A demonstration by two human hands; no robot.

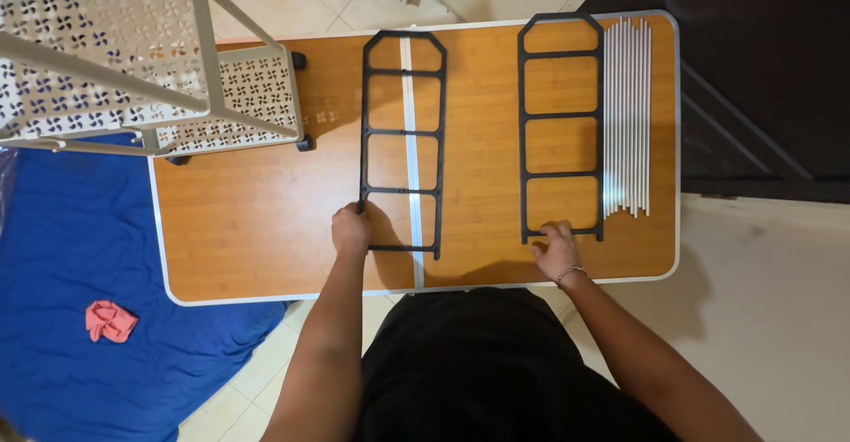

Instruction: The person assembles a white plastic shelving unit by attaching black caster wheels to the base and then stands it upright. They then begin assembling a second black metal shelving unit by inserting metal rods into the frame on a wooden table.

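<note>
While both black ladder-shaped frames lie flat and parallel mid-table, we curl our left hand (351, 228) around the left frame (401, 141) and press our right hand's (558, 249) fingers on the right frame's (560, 127) bottom rail, steadying them.

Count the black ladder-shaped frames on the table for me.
2. The left frame lies across the table's centre seam, left hand at its lower corner; the right frame lies beside the white rods, right hand at its bottom edge.
</note>
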